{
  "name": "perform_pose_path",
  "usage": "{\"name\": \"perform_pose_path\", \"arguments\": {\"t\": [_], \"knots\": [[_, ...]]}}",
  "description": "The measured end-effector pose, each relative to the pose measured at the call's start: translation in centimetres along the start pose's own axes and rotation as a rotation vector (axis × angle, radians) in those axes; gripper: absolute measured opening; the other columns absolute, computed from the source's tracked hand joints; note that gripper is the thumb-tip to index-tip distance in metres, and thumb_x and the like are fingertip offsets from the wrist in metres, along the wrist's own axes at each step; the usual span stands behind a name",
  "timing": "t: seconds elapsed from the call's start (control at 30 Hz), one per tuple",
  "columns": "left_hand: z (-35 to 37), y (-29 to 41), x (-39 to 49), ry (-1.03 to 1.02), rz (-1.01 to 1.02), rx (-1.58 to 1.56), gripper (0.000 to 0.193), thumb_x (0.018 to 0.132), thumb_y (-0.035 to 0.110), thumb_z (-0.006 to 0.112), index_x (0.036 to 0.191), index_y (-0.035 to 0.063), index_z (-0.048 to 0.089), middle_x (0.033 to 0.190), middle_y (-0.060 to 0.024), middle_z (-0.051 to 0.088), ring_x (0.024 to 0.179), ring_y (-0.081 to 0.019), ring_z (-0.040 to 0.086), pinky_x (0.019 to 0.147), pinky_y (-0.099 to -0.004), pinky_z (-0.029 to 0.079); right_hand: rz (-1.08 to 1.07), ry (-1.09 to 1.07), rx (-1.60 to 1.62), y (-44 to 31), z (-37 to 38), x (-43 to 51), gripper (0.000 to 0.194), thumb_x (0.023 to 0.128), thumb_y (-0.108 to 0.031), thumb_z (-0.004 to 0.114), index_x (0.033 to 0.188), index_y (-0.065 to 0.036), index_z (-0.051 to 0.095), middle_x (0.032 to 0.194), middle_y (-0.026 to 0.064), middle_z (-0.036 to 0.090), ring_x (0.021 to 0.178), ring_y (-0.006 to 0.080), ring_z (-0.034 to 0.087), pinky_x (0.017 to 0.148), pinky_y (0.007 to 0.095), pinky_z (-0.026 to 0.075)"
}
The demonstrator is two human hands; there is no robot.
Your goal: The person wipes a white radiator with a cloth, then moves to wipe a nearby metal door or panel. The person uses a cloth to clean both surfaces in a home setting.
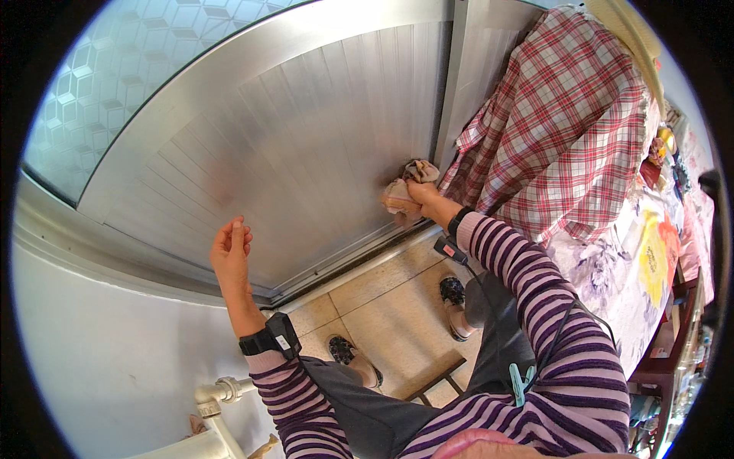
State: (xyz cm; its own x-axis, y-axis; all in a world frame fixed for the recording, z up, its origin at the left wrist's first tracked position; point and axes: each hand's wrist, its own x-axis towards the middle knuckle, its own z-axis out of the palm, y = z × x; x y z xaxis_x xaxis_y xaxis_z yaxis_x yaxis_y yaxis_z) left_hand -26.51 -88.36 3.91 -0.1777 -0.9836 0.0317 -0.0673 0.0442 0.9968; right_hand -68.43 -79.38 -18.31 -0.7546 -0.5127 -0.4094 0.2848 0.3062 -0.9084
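Note:
My right hand (423, 195) grips a crumpled, stained cloth rag (399, 197) that bunches out on both sides of the fingers. The rag is at the lower right of a ribbed metal door panel (309, 132) and seems to touch it. Farther left, my left hand (231, 249) is in front of the same panel, fingers loosely curled and nothing visible in them. A blurred reflection shows in the metal beyond it. Each wrist bears a black strap, and a small black device (284, 335) sits at the left one.
A red-and-white checked cloth (573, 120) hangs right of the door, over a floral cover (619, 287). Patterned glass (132, 74) fills the door's upper part. White pipes (215, 396) stand at lower left. A dark metal frame (436, 381) is between my legs on the tiled floor (378, 321).

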Motion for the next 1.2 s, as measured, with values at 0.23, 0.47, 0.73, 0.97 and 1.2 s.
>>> {"name": "perform_pose_path", "arguments": {"t": [0.23,0.47,0.73,0.97,1.2], "knots": [[-0.5,-0.2,0.2,-0.001,0.018,-0.004,0.029,0.100,0.031,0.069,0.118,0.0083,0.073,0.099,0.0023,0.068,0.086,-0.0052,0.060,0.074,-0.0190,0.046,0.193,-0.123,0.383,-3.0,-1.5,-2.0,0.029,0.100,-0.019,0.063,0.124,-0.004,0.060,0.114,0.0114,0.068,0.092,0.0280,0.072,0.072,0.0470,0.060],[-0.8,-0.2,0.0,-0.018,0.038,-0.019,0.030,0.101,0.032,0.069,0.118,0.0085,0.073,0.099,0.0018,0.068,0.087,-0.0054,0.061,0.076,-0.0190,0.047,0.173,-0.495,0.657,-7.9,-3.9,-1.5,0.026,0.106,-0.019,0.044,0.117,-0.003,0.062,0.108,0.0159,0.069,0.097,0.0308,0.073,0.078,0.0484,0.063],[-1.4,0.4,-0.4,0.023,0.050,0.016,0.030,0.099,0.031,0.071,0.112,0.0044,0.072,0.094,-0.0011,0.069,0.084,-0.0074,0.060,0.074,-0.0219,0.046,0.007,-0.254,0.546,-8.6,-3.1,-2.2,0.036,0.104,-0.028,0.050,0.126,-0.001,0.059,0.117,0.0164,0.069,0.105,0.0325,0.070,0.087,0.0469,0.060],[-1.3,0.2,-0.3,0.006,0.042,-0.001,0.031,0.100,0.033,0.070,0.118,0.0076,0.073,0.097,0.0013,0.068,0.085,-0.0059,0.060,0.076,-0.0191,0.047,-0.614,0.159,-0.016,-5.6,3.8,-4.5,0.041,0.094,-0.025,0.067,0.128,-0.003,0.059,0.118,0.0101,0.066,0.104,0.0269,0.066,0.086,0.0384,0.056],[-1.3,0.0,0.7,-0.045,0.050,0.087,0.031,0.100,0.032,0.070,0.112,0.0039,0.072,0.092,0.0006,0.068,0.082,-0.0075,0.060,0.070,-0.0208,0.045,-0.706,-0.189,0.016,-12.3,5.0,-15.0,0.054,0.086,-0.031,0.077,0.129,-0.002,0.062,0.124,0.0174,0.070,0.117,0.0310,0.067,0.097,0.0409,0.053]]}}
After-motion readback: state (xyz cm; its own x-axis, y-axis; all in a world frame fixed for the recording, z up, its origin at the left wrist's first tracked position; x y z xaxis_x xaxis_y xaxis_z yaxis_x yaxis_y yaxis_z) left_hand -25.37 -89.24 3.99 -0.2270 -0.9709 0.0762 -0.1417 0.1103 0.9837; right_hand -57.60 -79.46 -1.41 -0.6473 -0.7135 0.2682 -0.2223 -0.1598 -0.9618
